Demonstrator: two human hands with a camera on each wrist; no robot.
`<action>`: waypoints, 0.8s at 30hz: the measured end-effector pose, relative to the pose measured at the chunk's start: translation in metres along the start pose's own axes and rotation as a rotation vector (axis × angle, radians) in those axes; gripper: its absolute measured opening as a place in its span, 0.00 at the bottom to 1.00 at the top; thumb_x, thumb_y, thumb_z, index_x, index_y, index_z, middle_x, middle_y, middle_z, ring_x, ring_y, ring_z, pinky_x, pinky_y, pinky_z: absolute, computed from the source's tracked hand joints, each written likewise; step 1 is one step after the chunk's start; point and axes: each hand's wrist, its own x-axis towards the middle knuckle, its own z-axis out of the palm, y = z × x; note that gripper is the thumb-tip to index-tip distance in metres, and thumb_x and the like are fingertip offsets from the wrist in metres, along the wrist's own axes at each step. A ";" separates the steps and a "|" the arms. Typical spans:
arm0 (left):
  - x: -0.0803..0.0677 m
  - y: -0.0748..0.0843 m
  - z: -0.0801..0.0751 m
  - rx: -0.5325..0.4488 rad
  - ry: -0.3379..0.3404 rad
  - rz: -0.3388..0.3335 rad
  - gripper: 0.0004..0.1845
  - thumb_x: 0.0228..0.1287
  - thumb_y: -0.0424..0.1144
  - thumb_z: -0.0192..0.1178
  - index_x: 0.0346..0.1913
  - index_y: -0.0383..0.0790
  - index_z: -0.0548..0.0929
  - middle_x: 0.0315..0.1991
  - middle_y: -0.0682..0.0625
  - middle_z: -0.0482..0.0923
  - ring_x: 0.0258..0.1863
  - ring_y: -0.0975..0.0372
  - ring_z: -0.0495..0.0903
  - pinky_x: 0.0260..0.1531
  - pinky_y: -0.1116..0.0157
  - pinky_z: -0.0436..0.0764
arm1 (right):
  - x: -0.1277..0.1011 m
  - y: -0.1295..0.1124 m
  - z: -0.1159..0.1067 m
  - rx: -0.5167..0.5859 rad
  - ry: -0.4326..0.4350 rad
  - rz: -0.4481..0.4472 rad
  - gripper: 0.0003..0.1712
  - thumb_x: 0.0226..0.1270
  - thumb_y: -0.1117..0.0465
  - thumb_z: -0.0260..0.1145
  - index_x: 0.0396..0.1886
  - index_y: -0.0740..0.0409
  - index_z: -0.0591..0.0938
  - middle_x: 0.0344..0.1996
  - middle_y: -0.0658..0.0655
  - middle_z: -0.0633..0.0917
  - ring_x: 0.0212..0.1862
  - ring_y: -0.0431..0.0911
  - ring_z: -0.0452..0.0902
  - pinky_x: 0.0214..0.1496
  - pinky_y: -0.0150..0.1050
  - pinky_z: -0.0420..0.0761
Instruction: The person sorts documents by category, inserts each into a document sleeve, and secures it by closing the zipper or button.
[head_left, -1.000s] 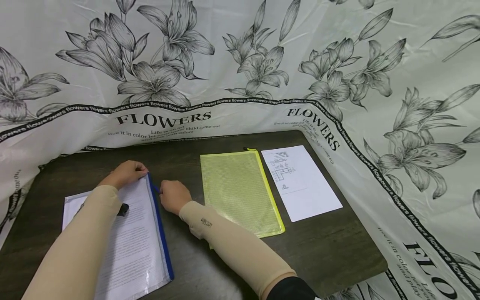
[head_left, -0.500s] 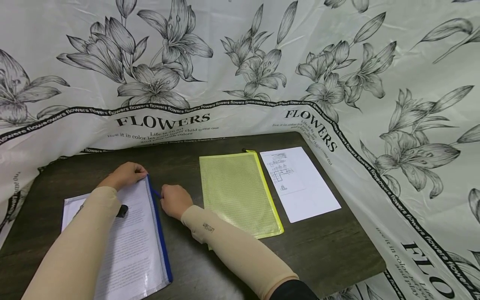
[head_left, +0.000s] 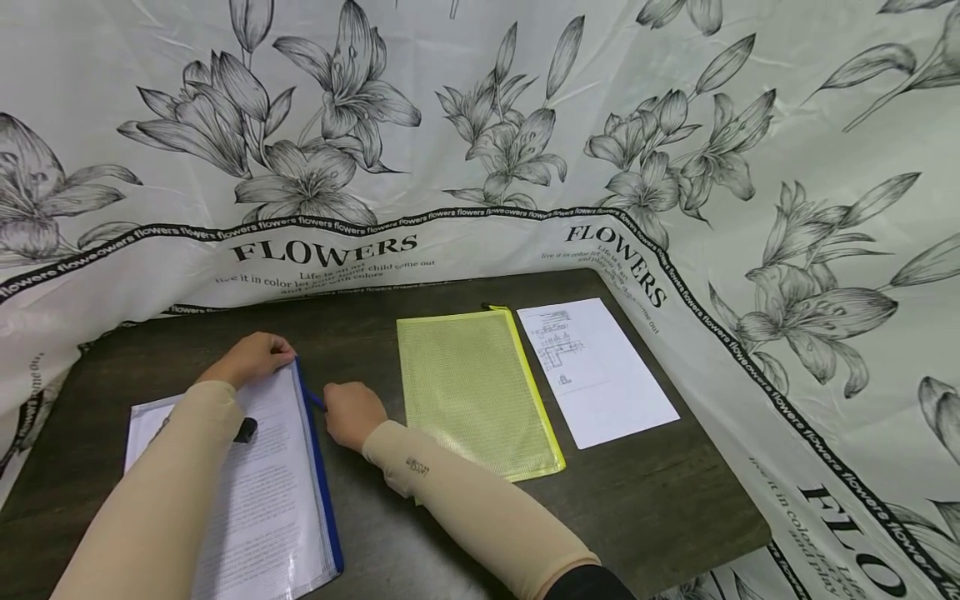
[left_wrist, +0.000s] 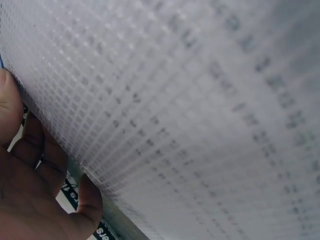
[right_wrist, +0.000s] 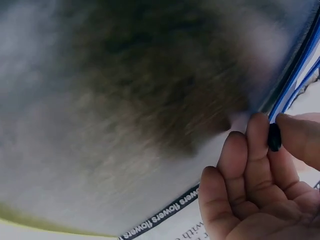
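A clear mesh zipper pouch (head_left: pixel 258 492) with a blue zip edge lies at the left of the table, printed sheets showing through it. At its far right corner my left hand (head_left: pixel 251 358) grips the edge; in the left wrist view the thumb (left_wrist: pixel 9 107) lies on the mesh and the other fingers curl at its rim. My right hand (head_left: pixel 354 414) is just right of the blue edge, where a strip of blue zip reaches to its fingers. Thumb and fingers there pinch a small black zipper pull (right_wrist: pixel 274 137), seen in the right wrist view.
A yellow mesh zipper pouch (head_left: pixel 468 387) lies flat right of my right hand, my forearm crossing its near corner. Farther right is a white sheet (head_left: pixel 611 375) with line drawings. Flower-printed cloth (head_left: pixel 480 125) hangs behind the dark table (head_left: pixel 660 517).
The head view has tilted up slightly, so everything sits lower in it. My right hand has shifted slightly toward me beside the blue edge; my left hand keeps its hold on the corner.
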 end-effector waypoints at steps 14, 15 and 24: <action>-0.004 -0.004 0.006 -0.006 0.024 0.032 0.13 0.76 0.36 0.56 0.47 0.28 0.85 0.45 0.35 0.82 0.41 0.50 0.78 0.47 0.47 0.75 | -0.006 0.001 0.007 -0.014 -0.012 -0.054 0.07 0.71 0.56 0.67 0.31 0.48 0.80 0.22 0.45 0.80 0.21 0.37 0.71 0.23 0.32 0.73; -0.004 -0.003 0.006 -0.010 0.024 0.033 0.13 0.76 0.36 0.56 0.47 0.28 0.84 0.45 0.36 0.82 0.41 0.50 0.78 0.47 0.47 0.75 | -0.007 0.001 0.007 -0.009 -0.015 -0.050 0.07 0.71 0.56 0.68 0.31 0.48 0.80 0.22 0.45 0.80 0.21 0.37 0.71 0.23 0.32 0.73; -0.008 -0.003 0.003 -0.024 0.048 0.026 0.12 0.75 0.36 0.57 0.47 0.29 0.85 0.46 0.35 0.82 0.42 0.49 0.78 0.46 0.49 0.75 | -0.007 0.002 0.005 -0.031 0.010 -0.070 0.08 0.69 0.54 0.70 0.32 0.48 0.81 0.23 0.45 0.81 0.22 0.37 0.73 0.23 0.32 0.73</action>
